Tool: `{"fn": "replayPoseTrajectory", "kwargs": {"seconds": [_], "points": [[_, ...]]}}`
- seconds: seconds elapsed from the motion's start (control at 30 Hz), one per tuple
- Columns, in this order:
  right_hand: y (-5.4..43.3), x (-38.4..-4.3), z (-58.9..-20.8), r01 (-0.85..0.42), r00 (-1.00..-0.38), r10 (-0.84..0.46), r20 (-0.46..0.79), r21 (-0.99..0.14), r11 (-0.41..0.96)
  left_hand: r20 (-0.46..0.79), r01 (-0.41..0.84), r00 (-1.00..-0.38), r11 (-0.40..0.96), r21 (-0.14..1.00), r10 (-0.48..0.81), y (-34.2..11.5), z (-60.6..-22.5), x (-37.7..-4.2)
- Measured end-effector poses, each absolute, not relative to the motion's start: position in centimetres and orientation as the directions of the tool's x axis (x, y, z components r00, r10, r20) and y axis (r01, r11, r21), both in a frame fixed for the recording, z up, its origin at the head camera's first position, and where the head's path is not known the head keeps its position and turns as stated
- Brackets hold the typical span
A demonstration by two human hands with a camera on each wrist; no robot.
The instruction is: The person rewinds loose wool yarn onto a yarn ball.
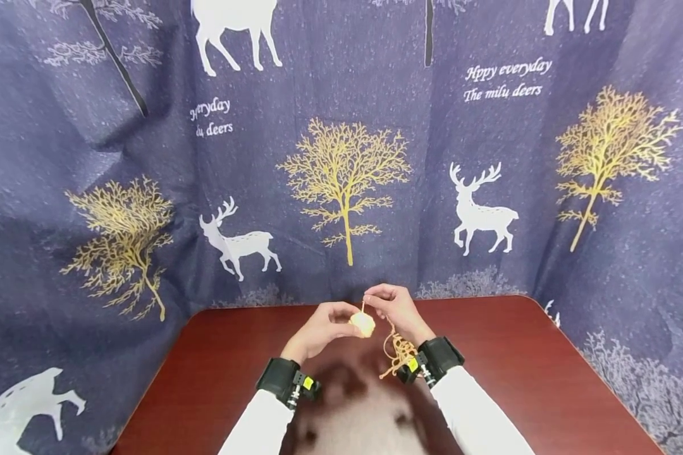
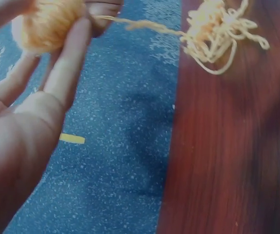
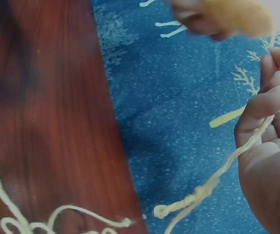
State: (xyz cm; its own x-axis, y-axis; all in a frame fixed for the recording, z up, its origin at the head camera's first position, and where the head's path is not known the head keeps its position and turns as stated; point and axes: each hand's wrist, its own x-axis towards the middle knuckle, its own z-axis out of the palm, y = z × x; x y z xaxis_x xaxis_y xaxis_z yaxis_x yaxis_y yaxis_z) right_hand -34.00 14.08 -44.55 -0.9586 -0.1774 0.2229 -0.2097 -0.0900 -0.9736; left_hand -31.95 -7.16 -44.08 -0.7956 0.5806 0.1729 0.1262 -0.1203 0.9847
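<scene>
- left hand (image 1: 320,328) gripped a yellow yarn ball (image 1: 362,324), raised near the far edge of the table (image 1: 523,360).
- right hand (image 1: 397,311) pinched the strand (image 3: 249,141) from it.
- loose yarn tangle (image 2: 209,35) lay on the table beneath.

Wears plain white sleeves (image 1: 256,423) and wide black wristbands (image 1: 443,354), fitted with small black cameras (image 1: 315,390), bright yellow squares (image 1: 308,383) and short, silvery, ridged stems (image 1: 293,397).

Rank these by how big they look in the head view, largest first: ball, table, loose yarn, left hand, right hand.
1. Table
2. Left hand and right hand: too alike to rank
3. Loose yarn, partly hidden by the right wrist
4. Ball
</scene>
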Motion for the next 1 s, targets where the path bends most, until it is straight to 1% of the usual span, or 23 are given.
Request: {"fn": "replayPoseTrajectory", "kwargs": {"seconds": [0.1,0.23,0.33,0.4,0.5,0.6,0.7,0.8,0.87,1.0], "points": [[13.8,-33.5,-45.5,-0.167,-0.962,-0.199,0.185,-0.981,-0.104,0.195,0.074,-0.826,-0.242,0.967,0.528,-7.2,-44.1,-31.6],[13.4,-32.8,-46.1,-0.152,-0.964,-0.213,0.158,-0.987,-0.045,0.206,0.065,-0.904,-0.355,0.932,0.375,-7.0,-43.9,-31.6],[13.1,-32.4,-46.1,-0.179,-0.957,-0.233,0.173,-0.984,0.003,0.198,0.090,-0.951,-0.400,0.912,0.238,-6.7,-43.8,-32.0],[13.0,-32.2,-46.0,-0.205,-0.949,-0.250,0.192,-0.979,0.026,0.200,0.129,-0.968,-0.386,0.914,0.150,-6.5,-43.7,-32.3],[12.8,-31.9,-45.6,-0.236,-0.937,-0.276,0.214,-0.971,0.048,0.219,0.200,-0.975,-0.283,0.938,0.037,-6.2,-43.7,-32.6],[12.7,-31.5,-45.5,-0.250,-0.934,-0.283,0.218,-0.965,0.084,0.255,0.258,-0.966,-0.119,0.959,-0.042,-6.1,-44.1,-32.7],[12.5,-31.4,-45.1,-0.268,-0.933,-0.279,0.227,-0.957,0.116,0.318,0.313,-0.944,0.071,0.947,-0.087,-6.0,-44.4,-32.6],[12.3,-31.4,-44.8,-0.302,-0.929,-0.271,0.253,-0.940,0.161,0.383,0.348,-0.919,0.266,0.899,-0.092,-5.8,-44.6,-32.5],[12.3,-31.5,-44.7,-0.325,-0.925,-0.265,0.271,-0.927,0.186,0.407,0.353,-0.910,0.369,0.860,-0.079,-5.8,-44.8,-32.4],[12.4,-31.7,-44.3,-0.340,-0.923,-0.255,0.289,-0.922,0.186,0.407,0.362,-0.913,0.483,0.798,0.012,-6.1,-45.1,-32.3]]}}
